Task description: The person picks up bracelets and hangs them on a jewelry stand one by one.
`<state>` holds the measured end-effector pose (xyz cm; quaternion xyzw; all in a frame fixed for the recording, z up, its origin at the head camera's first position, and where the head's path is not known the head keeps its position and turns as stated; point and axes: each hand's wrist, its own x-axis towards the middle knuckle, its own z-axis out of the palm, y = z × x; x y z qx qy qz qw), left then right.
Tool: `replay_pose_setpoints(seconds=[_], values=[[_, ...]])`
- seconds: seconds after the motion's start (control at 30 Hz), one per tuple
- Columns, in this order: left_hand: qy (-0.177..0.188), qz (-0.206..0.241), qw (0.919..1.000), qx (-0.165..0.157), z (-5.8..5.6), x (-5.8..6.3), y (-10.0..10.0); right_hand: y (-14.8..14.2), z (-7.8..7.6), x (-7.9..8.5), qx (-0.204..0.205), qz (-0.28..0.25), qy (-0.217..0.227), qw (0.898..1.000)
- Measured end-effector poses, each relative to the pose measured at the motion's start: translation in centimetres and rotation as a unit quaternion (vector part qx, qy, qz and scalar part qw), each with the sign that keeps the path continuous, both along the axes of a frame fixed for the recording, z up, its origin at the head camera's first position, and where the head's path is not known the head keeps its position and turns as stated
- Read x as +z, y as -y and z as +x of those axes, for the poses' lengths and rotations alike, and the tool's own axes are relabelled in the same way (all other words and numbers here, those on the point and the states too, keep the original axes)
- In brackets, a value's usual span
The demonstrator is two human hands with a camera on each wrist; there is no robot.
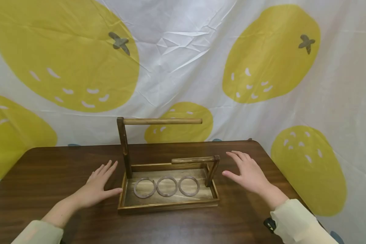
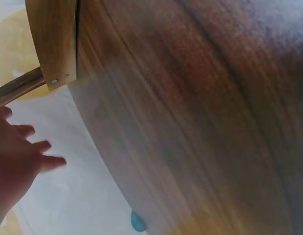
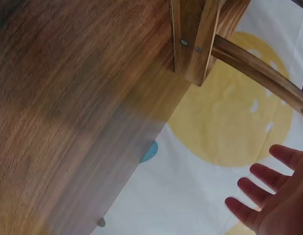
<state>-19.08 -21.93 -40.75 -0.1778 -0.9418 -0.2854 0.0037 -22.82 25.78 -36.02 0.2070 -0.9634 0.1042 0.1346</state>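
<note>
A wooden tray stand (image 1: pixel 167 206) sits mid-table, with a tall post and long bar at its left and a shorter post and bar at its right. Three pale rings (image 1: pixel 167 186) lie in a row on its floor. My left hand (image 1: pixel 93 188) is spread beside the stand's left end, thumb tip right at the rim. To the right of the stand, my right hand (image 1: pixel 247 173) hovers with fingers apart, holding nothing. Each wrist view shows loose fingers beside an end of the stand; the left wrist view has the stand's end panel (image 2: pixel 53 44).
The dark brown wooden table (image 1: pixel 158 227) has rounded far corners. Behind it hangs a white cloth (image 1: pixel 183 74) printed with big yellow fruit. A small black object (image 1: pixel 269 224) shows at the right sleeve cuff.
</note>
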Motion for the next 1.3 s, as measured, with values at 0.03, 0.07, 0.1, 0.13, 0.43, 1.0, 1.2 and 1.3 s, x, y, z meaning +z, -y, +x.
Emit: replay_pose_setpoints(seconds=[0.03, 0.07, 0.1, 0.13, 0.43, 1.0, 1.2, 1.3], values=[[0.008, 0.007, 0.9999, -0.002, 0.0, 0.0, 0.0, 0.1, 0.1, 0.0, 0.004, -0.003, -0.006, 1.000], [0.015, 0.012, 0.9998, -0.004, 0.1, -0.1, 0.0, 0.3, 0.1, 0.1, 0.007, -0.007, -0.011, 1.000], [0.019, 0.018, 0.9996, -0.006, 0.1, -0.1, 0.0, 0.4, 0.2, 0.1, 0.010, -0.009, -0.016, 1.000], [0.024, 0.025, 0.9994, -0.007, 0.2, -0.2, 0.0, 0.5, 0.3, 0.1, 0.012, -0.010, -0.019, 1.000], [0.057, 0.096, 0.9930, -0.038, 0.6, -0.9, -0.2, 1.7, 1.2, 0.1, 0.031, -0.017, -0.033, 0.999], [0.155, 0.193, 0.9627, -0.109, 0.6, -2.3, -0.9, 3.8, 2.7, -0.9, 0.113, -0.029, -0.044, 0.992], [0.146, 0.212, 0.9579, -0.126, 0.5, -2.6, -1.1, 4.7, 3.0, -1.3, 0.139, -0.031, -0.044, 0.989], [0.143, 0.209, 0.9592, -0.126, 0.4, -2.7, -1.2, 5.1, 3.1, -1.4, 0.149, -0.033, -0.042, 0.987]])
